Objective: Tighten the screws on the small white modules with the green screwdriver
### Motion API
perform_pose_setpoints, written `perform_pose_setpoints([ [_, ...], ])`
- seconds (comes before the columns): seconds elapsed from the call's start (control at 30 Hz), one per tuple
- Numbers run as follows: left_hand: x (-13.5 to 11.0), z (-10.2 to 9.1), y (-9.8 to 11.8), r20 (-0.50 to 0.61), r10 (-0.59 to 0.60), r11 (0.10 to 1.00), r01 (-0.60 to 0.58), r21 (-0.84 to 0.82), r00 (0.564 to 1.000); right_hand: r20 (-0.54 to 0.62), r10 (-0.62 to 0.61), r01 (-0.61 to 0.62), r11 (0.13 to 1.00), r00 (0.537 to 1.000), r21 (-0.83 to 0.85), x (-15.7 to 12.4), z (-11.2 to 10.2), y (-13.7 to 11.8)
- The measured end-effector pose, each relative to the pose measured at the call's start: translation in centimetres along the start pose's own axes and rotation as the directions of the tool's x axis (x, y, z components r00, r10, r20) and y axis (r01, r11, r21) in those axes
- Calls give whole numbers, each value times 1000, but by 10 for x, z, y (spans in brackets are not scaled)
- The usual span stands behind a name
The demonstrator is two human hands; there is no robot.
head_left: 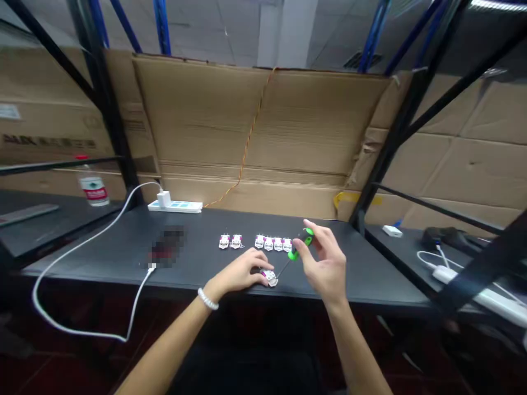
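My left hand (pixel 252 270), with a white beaded bracelet at the wrist, is closed on a small white and purple part (pixel 270 278) near the table's front edge. My right hand (pixel 323 260) grips a green and black screwdriver (pixel 304 241) between thumb and fingers. Its thin shaft slants down to the left, with the tip at the held part; I cannot tell whether it sits on a screw. Behind the hands stand several similar white and purple parts (pixel 273 243) in a row. Two more such parts (pixel 230 241) are farther left.
A black table (pixel 197 269) carries a white power strip (pixel 181 206) with a charger plugged in at the back left. A white cable (pixel 74 258) loops over the front edge to a blurred-out object. Cardboard (pixel 197 120) walls the back. A water bottle (pixel 94 186) stands left.
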State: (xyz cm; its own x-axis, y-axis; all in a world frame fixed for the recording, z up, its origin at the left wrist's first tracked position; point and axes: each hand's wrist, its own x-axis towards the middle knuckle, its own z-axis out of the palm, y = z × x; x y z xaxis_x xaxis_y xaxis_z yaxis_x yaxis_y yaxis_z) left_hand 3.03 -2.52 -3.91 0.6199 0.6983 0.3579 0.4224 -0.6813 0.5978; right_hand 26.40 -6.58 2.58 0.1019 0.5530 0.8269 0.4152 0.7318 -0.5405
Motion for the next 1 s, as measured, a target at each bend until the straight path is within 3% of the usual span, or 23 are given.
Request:
perform_pose_setpoints([
  [0.17, 0, 0, -2, -5, 7, 1000, -7, -7, 1000, 153, 57, -75, 991, 987, 109, -3, 0, -4],
  [0.4, 0, 1, -1, -7, 8, 1000, -8, -12, 1000, -22, -13, 10, 993, 1000, -118, 2, 2, -3],
  [0.6, 1, 1, -1, -8, 7, 1000, -7, -5, 1000, 165, 78, -97, 989, 983, 112, -4, -1, -1],
  [0.7, 1, 1, 0, -8, 4, 1000, -4, -18, 1000, 151, 60, -76, 992, 987, 102, -5, 1, 1],
  [0.87, 0, 0, 1, -2, -13, 1000, 13, -9, 1000, 5, -9, 10, 998, 1000, -56, 0, 2, 2],
  [1.0, 0, 0, 2, -6, -19, 1000, 19, -17, 1000, 129, 35, -43, 997, 991, 58, 0, 0, 4],
])
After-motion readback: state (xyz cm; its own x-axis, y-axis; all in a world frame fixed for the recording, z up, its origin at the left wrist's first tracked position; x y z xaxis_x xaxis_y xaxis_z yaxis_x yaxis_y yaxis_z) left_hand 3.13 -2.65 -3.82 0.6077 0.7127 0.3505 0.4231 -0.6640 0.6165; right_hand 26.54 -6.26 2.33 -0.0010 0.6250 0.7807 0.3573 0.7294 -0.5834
